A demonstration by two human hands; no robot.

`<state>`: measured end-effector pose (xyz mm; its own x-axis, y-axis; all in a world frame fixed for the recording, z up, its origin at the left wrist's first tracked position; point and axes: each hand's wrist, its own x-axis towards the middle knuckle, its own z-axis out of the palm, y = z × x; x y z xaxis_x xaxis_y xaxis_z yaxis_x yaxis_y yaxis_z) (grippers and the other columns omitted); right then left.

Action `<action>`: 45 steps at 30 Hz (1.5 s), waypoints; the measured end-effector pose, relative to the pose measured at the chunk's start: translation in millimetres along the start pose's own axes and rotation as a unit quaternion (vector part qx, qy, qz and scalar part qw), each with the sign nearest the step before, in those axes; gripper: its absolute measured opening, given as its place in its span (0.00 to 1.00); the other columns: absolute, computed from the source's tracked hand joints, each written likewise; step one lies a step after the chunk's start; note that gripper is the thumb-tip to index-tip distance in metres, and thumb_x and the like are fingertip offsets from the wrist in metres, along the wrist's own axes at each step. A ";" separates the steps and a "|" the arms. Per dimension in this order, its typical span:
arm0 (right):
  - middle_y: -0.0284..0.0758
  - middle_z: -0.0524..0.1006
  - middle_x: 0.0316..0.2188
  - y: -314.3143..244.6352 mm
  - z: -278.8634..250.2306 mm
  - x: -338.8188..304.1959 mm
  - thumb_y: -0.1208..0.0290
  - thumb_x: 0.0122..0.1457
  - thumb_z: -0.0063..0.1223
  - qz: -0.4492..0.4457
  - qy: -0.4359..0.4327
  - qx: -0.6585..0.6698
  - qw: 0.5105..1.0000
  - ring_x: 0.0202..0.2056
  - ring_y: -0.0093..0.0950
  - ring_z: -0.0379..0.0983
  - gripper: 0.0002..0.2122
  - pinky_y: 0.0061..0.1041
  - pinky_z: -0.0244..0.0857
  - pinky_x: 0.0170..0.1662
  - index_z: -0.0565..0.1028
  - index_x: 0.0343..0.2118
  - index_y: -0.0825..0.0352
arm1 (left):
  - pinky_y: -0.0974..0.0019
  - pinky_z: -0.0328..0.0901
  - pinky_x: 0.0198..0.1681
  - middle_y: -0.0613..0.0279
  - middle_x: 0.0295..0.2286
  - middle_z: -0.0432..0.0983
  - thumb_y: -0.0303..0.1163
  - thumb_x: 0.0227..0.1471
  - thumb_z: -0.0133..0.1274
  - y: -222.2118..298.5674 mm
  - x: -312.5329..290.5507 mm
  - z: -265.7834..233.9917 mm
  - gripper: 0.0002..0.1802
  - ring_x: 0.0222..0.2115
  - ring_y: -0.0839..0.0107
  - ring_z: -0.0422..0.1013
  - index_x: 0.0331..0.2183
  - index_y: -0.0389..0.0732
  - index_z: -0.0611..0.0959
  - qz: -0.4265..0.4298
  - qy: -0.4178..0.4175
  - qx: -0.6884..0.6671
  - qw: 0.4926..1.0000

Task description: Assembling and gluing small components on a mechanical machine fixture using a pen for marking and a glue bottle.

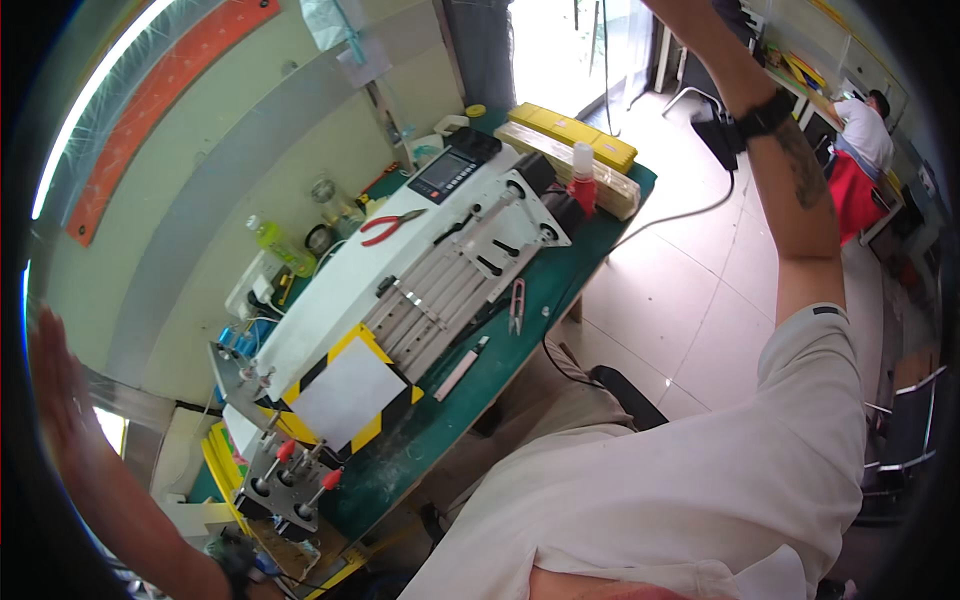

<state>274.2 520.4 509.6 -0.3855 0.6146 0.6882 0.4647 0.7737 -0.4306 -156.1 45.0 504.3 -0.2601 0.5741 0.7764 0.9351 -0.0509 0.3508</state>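
Observation:
My left hand [62, 395] is raised at the far left edge, fingers stretched out, slightly smeared, holding nothing I can see. My right arm reaches up to the top edge; only part of my right hand [682, 12] shows and its fingers are cut off. Neither hand touches the white bench machine [335, 285] between them. The machine has a keypad panel [446, 175], metal rollers [425, 310] and a striped yellow-black plate [350, 395]. Red-handled pliers [388, 228] lie on its top. Thread snips [517, 305] and a pink utility knife [461, 370] lie beside it.
The green tabletop [400, 470] carries a red bottle [582, 182], a yellow long box [572, 135] and a green drink bottle [278, 246]. A black cable [640, 230] hangs past the table edge. Another person [862, 135] sits far right. A dark chair [915, 425] stands behind.

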 end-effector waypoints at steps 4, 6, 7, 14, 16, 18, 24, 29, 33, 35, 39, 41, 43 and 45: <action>0.45 0.88 0.46 164.3 26.6 -83.4 0.57 0.74 0.55 0.077 -0.077 -0.129 0.986 0.45 0.35 0.87 0.25 0.38 0.78 0.51 0.75 0.68 0.65 | 0.53 0.68 0.69 0.49 0.68 0.72 0.45 0.72 0.55 62.6 -141.2 52.2 0.29 0.67 0.58 0.71 0.63 0.34 0.82 -0.140 -0.171 -0.233 0.947; 0.44 0.87 0.52 236.5 30.1 -138.2 0.64 0.77 0.54 0.142 -0.158 -0.149 0.966 0.53 0.34 0.85 0.20 0.35 0.78 0.55 0.75 0.67 0.67 | 0.52 0.70 0.66 0.47 0.64 0.76 0.32 0.73 0.47 78.0 -174.1 114.6 0.23 0.66 0.56 0.73 0.63 0.36 0.81 -0.133 -0.295 -0.265 0.908; 0.46 0.88 0.49 246.1 48.1 -156.7 0.65 0.75 0.55 0.171 -0.181 -0.144 0.958 0.50 0.36 0.87 0.19 0.36 0.79 0.55 0.77 0.63 0.70 | 0.54 0.73 0.61 0.47 0.60 0.79 0.26 0.67 0.52 76.0 -193.2 140.3 0.20 0.60 0.53 0.76 0.58 0.36 0.84 -0.121 -0.326 -0.246 0.905; 0.53 0.79 0.55 341.8 168.3 -205.1 0.49 0.62 0.69 0.206 -0.162 -0.216 0.941 0.61 0.53 0.75 0.29 0.46 0.72 0.66 0.82 0.57 0.68 | 0.59 0.76 0.48 0.52 0.46 0.85 0.12 0.59 0.55 36.7 -291.9 271.4 0.18 0.45 0.53 0.82 0.48 0.38 0.89 -0.116 -0.288 -0.215 0.926; 0.53 0.79 0.54 330.9 168.3 -203.2 0.49 0.62 0.69 0.205 -0.171 -0.240 0.933 0.60 0.52 0.76 0.28 0.47 0.72 0.65 0.82 0.55 0.68 | 0.58 0.76 0.43 0.53 0.41 0.86 0.13 0.59 0.56 30.4 -292.4 291.1 0.16 0.42 0.54 0.82 0.44 0.38 0.89 -0.076 -0.246 -0.204 0.945; 0.52 0.79 0.54 324.6 167.1 -201.3 0.48 0.62 0.69 0.208 -0.181 -0.266 0.923 0.59 0.51 0.76 0.28 0.48 0.72 0.64 0.82 0.54 0.67 | 0.58 0.75 0.42 0.53 0.39 0.86 0.12 0.58 0.55 32.4 -285.9 306.3 0.15 0.40 0.55 0.82 0.43 0.38 0.89 -0.100 -0.241 -0.210 0.942; 0.49 0.84 0.40 330.9 163.1 -195.9 0.47 0.59 0.72 0.114 -0.046 -0.191 0.974 0.47 0.46 0.83 0.26 0.42 0.77 0.54 0.83 0.42 0.72 | 0.59 0.74 0.40 0.53 0.35 0.85 0.12 0.56 0.54 25.6 -290.3 334.1 0.14 0.35 0.55 0.82 0.39 0.37 0.88 -0.142 -0.207 -0.216 0.943; 0.46 0.86 0.45 340.7 141.7 -186.7 0.41 0.64 0.70 0.287 -0.044 -0.006 0.957 0.47 0.36 0.85 0.31 0.32 0.79 0.50 0.83 0.48 0.73 | 0.59 0.74 0.40 0.53 0.34 0.85 0.12 0.55 0.54 26.1 -290.2 336.0 0.13 0.35 0.54 0.82 0.38 0.37 0.88 -0.140 -0.196 -0.214 0.947; 0.38 0.85 0.43 349.9 119.2 -183.2 0.40 0.66 0.69 0.315 0.030 0.095 0.944 0.44 0.25 0.81 0.33 0.26 0.76 0.48 0.81 0.52 0.73 | 0.58 0.74 0.41 0.53 0.34 0.85 0.13 0.54 0.54 24.6 -293.0 334.4 0.13 0.36 0.54 0.82 0.38 0.37 0.88 -0.133 -0.183 -0.219 0.949; 0.36 0.84 0.42 354.6 103.0 -183.5 0.41 0.66 0.69 0.314 0.063 0.090 0.943 0.43 0.24 0.79 0.33 0.26 0.76 0.47 0.81 0.52 0.74 | 0.58 0.74 0.41 0.53 0.34 0.85 0.13 0.54 0.55 24.2 -294.6 333.7 0.13 0.36 0.53 0.82 0.38 0.37 0.88 -0.130 -0.176 -0.226 0.949; 0.28 0.77 0.31 353.7 75.5 -191.2 0.43 0.66 0.70 0.305 0.143 0.134 0.932 0.31 0.18 0.71 0.29 0.22 0.68 0.35 0.80 0.47 0.71 | 0.58 0.75 0.42 0.54 0.36 0.85 0.13 0.53 0.55 25.0 -301.0 327.0 0.14 0.37 0.53 0.82 0.38 0.38 0.89 -0.114 -0.158 -0.217 0.957; 0.25 0.73 0.28 366.9 57.1 -201.1 0.42 0.65 0.70 0.312 0.171 0.140 0.924 0.27 0.17 0.67 0.29 0.22 0.64 0.31 0.79 0.45 0.70 | 0.58 0.75 0.42 0.54 0.36 0.86 0.13 0.52 0.56 24.0 -301.2 328.1 0.14 0.37 0.53 0.82 0.38 0.38 0.89 -0.114 -0.158 -0.223 0.955; 0.25 0.72 0.27 371.9 38.2 -211.0 0.42 0.65 0.69 0.336 0.184 0.139 0.913 0.27 0.16 0.66 0.29 0.21 0.63 0.31 0.78 0.46 0.70 | 0.57 0.74 0.41 0.54 0.36 0.85 0.14 0.51 0.56 22.8 -304.7 326.9 0.15 0.37 0.53 0.82 0.39 0.39 0.90 -0.094 -0.149 -0.210 0.962; 0.27 0.75 0.29 381.6 20.1 -219.4 0.41 0.64 0.70 0.344 0.193 0.129 0.910 0.28 0.19 0.69 0.29 0.24 0.66 0.33 0.79 0.44 0.70 | 0.57 0.74 0.41 0.54 0.36 0.85 0.14 0.51 0.56 24.6 -305.9 324.0 0.15 0.37 0.53 0.81 0.38 0.39 0.90 -0.100 -0.147 -0.216 0.960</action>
<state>520.1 683.9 182.5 0.2577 0.9058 0.3363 0.2689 0.2671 -0.9254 24.5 132.9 105.9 -0.2855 0.8103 0.5118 0.6704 -0.2128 0.7108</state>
